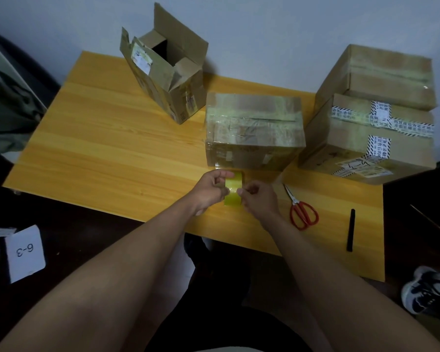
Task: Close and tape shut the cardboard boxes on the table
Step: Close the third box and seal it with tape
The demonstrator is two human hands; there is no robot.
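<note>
**Two hands work a roll of yellowish tape at the table's front edge**

The left hand [210, 189] grips a roll of clear yellowish packing tape [234, 188], fingers curled around it. The right hand [258, 199] pinches at the roll's surface with thumb and fingertips. Just behind the roll sits a closed, heavily taped cardboard box [254, 130]. Farther behind it and to the left stands an open cardboard box [168, 69], flaps up. Right of the roll lie red-handled scissors [301, 210], then a black pen [351, 229]. Behind those, two stacked closed boxes [374, 118] rest on the wooden table [107, 138].
</note>
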